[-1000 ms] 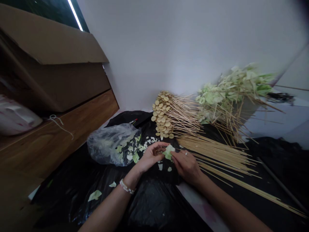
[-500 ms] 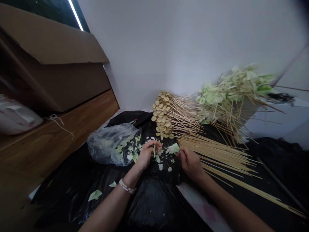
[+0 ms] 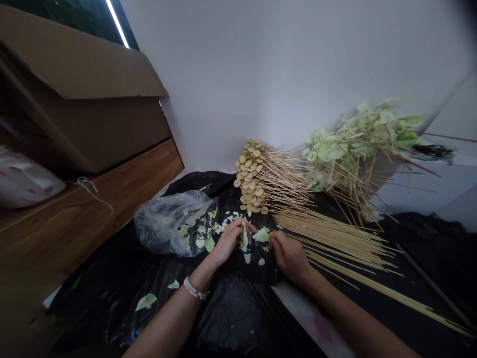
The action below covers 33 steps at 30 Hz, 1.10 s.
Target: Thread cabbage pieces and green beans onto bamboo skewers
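Left hand (image 3: pixel 227 242), fingers closed on a pale leaf strip (image 3: pixel 244 236); right hand (image 3: pixel 289 257), pinching a green leaf scrap (image 3: pixel 261 235), beside bamboo skewers (image 3: pixel 328 233)

We see the black plastic sheet (image 3: pixel 234 318) giving both hands passage nearest the wrists. Toward the left hand (image 3: pixel 227 243), the plastic bag (image 3: pixel 175 223) obstructs sideways movement. Beside the right hand (image 3: pixel 288 257), loose bamboo skewers (image 3: pixel 335 238) bar the way, while skewered round slices (image 3: pixel 250 176) stand ahead.
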Available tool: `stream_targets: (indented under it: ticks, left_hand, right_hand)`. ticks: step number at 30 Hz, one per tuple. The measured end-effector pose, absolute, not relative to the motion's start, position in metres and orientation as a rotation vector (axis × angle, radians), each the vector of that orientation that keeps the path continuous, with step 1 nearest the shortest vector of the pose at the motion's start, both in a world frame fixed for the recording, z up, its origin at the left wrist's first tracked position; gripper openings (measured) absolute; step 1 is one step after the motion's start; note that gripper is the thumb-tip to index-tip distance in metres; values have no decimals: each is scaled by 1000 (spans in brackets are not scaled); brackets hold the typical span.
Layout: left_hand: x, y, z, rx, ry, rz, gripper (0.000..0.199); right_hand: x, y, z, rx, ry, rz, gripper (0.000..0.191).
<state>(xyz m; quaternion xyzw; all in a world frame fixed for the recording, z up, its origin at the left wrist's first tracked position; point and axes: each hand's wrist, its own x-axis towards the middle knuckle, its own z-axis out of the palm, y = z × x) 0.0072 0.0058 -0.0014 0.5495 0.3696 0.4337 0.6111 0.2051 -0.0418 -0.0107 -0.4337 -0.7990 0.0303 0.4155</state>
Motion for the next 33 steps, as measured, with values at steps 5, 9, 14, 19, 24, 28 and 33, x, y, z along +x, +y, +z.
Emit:
stream_targets:
  ticks: [5,9,14,19,24,28,33]
  left_hand:
    - [10,2,4,1295,855,982,39]
    - [10,-1,10,1401,881,1024,24]
    - [6,-5,18,1577,877,963,32]
    - [8,-4,12,1649,890,960,27]
    - [8,8,-1,1454,1101,1218,22]
    - [-1,19,-5,1205,1231,1442,26]
    - [-5,22,-8,1176,1238,1476,24]
  right_hand:
    - [206,-41,-12,-1096,-2003,94,17]
    - [205,-41,-10,-1086,-1994,114,16]
    - [207,-40,-8,-1095,-1976,133,18]
    - [207,-39,-11,-1112,-2007,113,19]
    - [214,-33,-7,-1182,-2002,-86,23]
    - [224,-28,0,-1341,-2088,-207,23]
    - [227,-27,2,-1517,-2339,-204,22]
